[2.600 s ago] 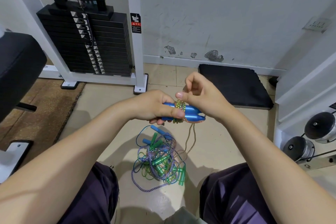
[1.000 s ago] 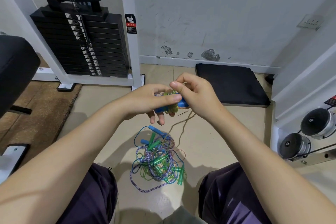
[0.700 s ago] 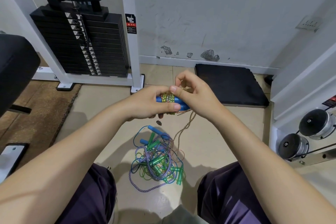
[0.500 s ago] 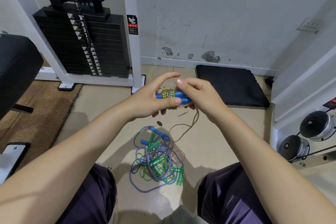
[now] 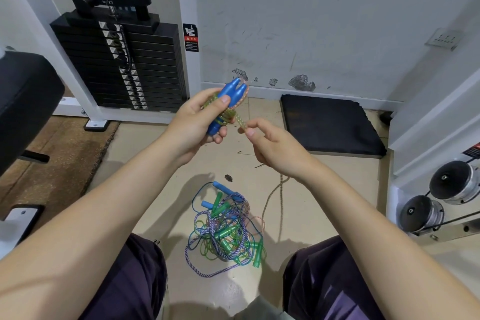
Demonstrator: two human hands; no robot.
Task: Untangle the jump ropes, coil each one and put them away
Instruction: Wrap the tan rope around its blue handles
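Note:
My left hand (image 5: pixel 193 122) grips two blue jump rope handles (image 5: pixel 230 97) held side by side and tilted up, with yellow-green rope wound round them. My right hand (image 5: pixel 270 144) pinches the free strand of that rope (image 5: pixel 240 121) just right of the handles. A loose length of the same rope (image 5: pixel 272 197) trails down to the floor. On the floor between my knees lies a tangled pile of ropes (image 5: pixel 223 234) in blue, purple and green, with blue and green handles in it.
A black weight stack (image 5: pixel 122 65) in a white frame stands at the back left. A black seat pad (image 5: pixel 23 96) is at the far left. A black mat (image 5: pixel 330 127) lies by the wall. Steel rollers (image 5: pixel 441 197) sit at the right.
The handles have tipped from lying level to pointing up in my left hand. My right hand has moved off the bundle to the right, drawing the rope strand out.

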